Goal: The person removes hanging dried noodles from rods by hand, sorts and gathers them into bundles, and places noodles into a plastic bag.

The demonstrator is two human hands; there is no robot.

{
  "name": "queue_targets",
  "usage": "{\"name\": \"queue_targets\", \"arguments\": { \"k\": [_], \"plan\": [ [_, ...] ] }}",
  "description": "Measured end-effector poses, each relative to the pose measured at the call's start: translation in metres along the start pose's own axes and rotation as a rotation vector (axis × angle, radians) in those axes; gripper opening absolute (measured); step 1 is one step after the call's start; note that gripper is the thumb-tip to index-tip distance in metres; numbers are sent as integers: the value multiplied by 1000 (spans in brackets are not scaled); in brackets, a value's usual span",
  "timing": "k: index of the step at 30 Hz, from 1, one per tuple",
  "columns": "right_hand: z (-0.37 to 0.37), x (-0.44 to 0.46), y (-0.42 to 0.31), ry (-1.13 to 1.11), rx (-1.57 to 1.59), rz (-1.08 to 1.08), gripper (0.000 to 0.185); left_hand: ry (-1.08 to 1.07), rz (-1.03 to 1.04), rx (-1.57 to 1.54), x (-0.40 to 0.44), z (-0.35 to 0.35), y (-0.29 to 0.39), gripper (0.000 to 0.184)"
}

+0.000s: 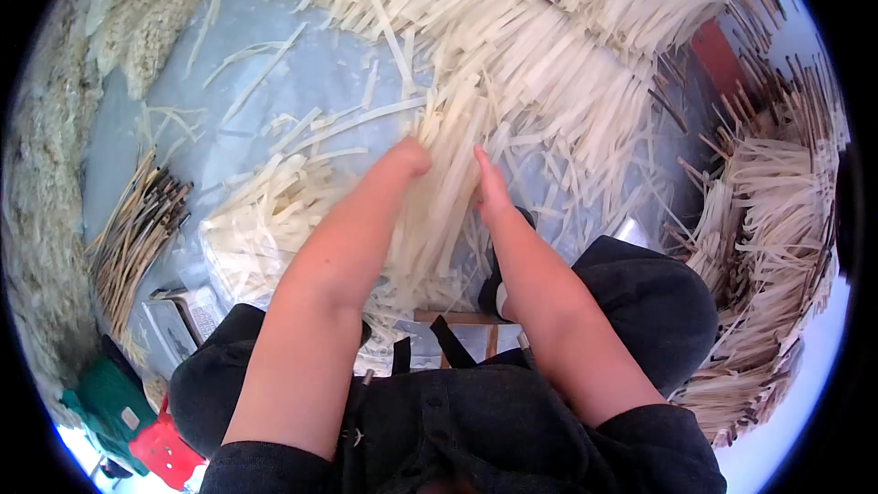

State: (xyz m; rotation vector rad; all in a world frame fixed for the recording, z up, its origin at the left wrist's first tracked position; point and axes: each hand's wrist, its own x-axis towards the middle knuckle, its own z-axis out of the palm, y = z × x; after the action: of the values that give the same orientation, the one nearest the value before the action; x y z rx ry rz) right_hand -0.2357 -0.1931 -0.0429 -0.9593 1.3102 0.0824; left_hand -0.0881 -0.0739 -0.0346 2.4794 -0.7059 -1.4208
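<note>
A bundle of long pale flat strips (444, 183) lies lengthwise in front of me, between my hands. My left hand (409, 157) touches its left side; the fingers are mostly hidden, so their grip cannot be made out. On the right side my right hand (492, 185) stands edge-on, fingers stretched out and pointing away, its palm turned toward the strips. Beyond my hands a broad layered pile of similar strips (549, 46) spreads to the upper right. A looser heap of strips (265, 220) lies left of my left forearm.
Thin dark-tipped sticks (142, 238) lie bundled at the left. More strips with dark ends (768, 220) are stacked along the right edge. Fluffy pale material (46, 174) lines the far left. Green cloth (105, 407) and a red item (166, 451) are at lower left.
</note>
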Motion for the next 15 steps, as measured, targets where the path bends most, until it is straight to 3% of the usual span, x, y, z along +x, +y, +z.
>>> {"name": "queue_targets", "arguments": {
  "k": [1,2,4,5,8,10,14,15],
  "plan": [
    [1,-1,-3,-82,63,30,81,0,88,-50,-3,0,7,50],
    [2,-5,-3,-92,59,20,81,15,86,-52,-6,0,17,50],
    [7,-25,1,-413,289,1,79,-149,51,87,-42,-11,46,57],
    [5,-31,4,-424,287,0,79,-141,44,87,-52,-9,45,57],
    [1,-34,1,-531,302,24,76,-85,117,-195,-82,-11,39,68],
    [1,-34,-12,-553,147,3,77,91,-43,-373,-118,-23,48,73],
    [4,-33,-49,-658,59,4,78,178,-104,-648,-141,-31,48,69],
    [6,-38,-58,-676,65,-16,78,160,-39,-814,-140,-29,42,65]
  ]
}}
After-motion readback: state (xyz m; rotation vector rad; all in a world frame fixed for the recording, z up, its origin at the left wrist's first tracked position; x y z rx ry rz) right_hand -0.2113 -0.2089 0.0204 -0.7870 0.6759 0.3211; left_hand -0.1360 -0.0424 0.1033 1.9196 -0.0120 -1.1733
